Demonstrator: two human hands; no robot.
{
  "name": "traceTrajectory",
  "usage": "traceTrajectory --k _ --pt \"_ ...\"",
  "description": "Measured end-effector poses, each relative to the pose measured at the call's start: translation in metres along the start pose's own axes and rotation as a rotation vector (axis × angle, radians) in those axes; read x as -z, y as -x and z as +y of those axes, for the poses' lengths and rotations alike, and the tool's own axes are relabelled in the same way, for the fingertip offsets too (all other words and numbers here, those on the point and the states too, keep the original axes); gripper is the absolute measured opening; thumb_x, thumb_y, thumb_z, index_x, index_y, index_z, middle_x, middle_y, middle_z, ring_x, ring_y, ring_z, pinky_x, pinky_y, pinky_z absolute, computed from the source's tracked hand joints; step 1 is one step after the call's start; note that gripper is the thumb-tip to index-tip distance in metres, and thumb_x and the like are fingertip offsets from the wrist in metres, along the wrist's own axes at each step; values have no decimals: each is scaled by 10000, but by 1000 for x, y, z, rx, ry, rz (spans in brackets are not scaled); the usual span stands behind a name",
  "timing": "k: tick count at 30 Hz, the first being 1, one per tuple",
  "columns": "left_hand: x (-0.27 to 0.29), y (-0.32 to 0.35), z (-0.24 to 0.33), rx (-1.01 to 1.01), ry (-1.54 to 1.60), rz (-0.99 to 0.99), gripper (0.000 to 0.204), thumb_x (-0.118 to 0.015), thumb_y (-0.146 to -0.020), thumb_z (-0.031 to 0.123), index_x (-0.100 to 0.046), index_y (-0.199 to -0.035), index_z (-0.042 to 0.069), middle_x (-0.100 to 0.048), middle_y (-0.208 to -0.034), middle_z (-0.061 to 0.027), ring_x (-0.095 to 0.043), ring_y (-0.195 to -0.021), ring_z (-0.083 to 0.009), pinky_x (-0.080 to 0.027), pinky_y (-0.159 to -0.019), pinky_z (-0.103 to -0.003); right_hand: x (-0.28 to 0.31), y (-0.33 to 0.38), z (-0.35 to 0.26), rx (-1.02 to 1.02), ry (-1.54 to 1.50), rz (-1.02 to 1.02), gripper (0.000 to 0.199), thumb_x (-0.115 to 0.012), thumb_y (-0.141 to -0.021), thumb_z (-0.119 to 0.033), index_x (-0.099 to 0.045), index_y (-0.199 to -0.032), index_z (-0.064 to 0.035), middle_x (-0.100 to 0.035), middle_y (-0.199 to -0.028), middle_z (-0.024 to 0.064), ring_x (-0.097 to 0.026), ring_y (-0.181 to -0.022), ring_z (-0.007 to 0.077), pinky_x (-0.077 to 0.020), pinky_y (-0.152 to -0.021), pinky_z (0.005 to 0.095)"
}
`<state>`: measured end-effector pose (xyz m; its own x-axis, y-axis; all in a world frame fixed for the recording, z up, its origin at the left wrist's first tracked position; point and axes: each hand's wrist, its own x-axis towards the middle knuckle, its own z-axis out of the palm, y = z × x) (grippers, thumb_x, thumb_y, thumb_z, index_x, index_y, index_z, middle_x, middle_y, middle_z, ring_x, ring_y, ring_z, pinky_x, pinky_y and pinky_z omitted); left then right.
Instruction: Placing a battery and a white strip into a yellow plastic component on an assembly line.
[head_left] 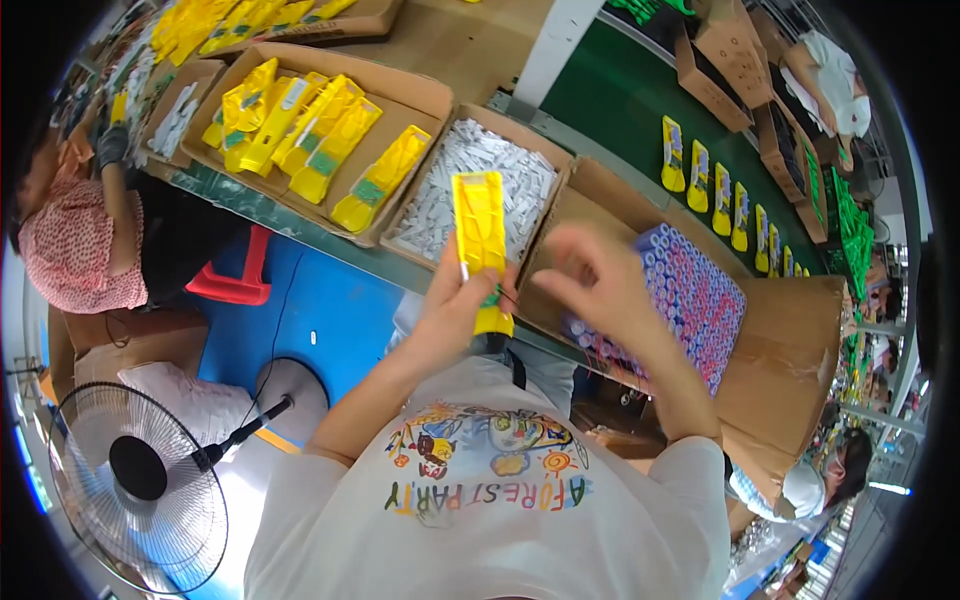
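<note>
My left hand grips a long yellow plastic shell upright in front of my shirt. A bit of green circuit board and thin wires show near the shell's lower end, by my fingers. My right hand is raised to the right of it, slightly blurred, thumb and fingers apart with nothing visible between them. Just beyond that hand, a cardboard box holds a dense block of purple-blue cylindrical cells with reddish marks. Behind the shell stands a carton of small white plastic pieces.
A cardboard tray at the left holds yellow shells with green boards. Yellow units line a green conveyor at the right. Lower left stand a fan and red stool. A co-worker sits far left.
</note>
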<state>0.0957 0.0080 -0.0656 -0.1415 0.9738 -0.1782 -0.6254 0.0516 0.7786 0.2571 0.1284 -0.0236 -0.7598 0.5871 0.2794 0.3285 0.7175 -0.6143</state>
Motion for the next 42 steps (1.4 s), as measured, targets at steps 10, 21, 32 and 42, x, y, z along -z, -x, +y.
traceTrajectory --k 10,21,32,42 --pt "-12 4 -9 51 -151 -227 454 -429 -950 22 -268 -1370 84 -533 -1020 -75 -570 -825 -150 -495 -746 -305 27 1 -4 289 373 301 280 -754 -693 -44 -674 -961 -53 -647 -945 90 -615 -791 267 -501 -655 341" --pt "3 12 14 80 -150 -202 520 -452 -934 32 -245 -1410 63 -505 -1130 -89 -564 -908 -140 -494 -789 -308 -30 6 -32 537 458 69 423 -655 -743 44 -597 -1163 41 -595 -1208 193 -633 -1013 340 -544 -813 356" --pt "59 25 46 -46 357 98 461 -428 -893 24 -324 -1331 122 -517 -1002 -109 -520 -746 -194 -473 -728 -367 -98 -104 32 353 53 -412 163 -680 -752 -29 -670 -903 -89 -594 -899 77 -622 -882 263 -518 -734 360" --pt "58 35 27 -84 494 42 432 -435 -864 96 -352 -1288 85 -554 -1014 -134 -579 -752 -233 -511 -717 -384 -100 -108 36 554 -41 -543 155 -672 -764 -33 -670 -910 -87 -627 -981 49 -607 -945 249 -513 -757 357"
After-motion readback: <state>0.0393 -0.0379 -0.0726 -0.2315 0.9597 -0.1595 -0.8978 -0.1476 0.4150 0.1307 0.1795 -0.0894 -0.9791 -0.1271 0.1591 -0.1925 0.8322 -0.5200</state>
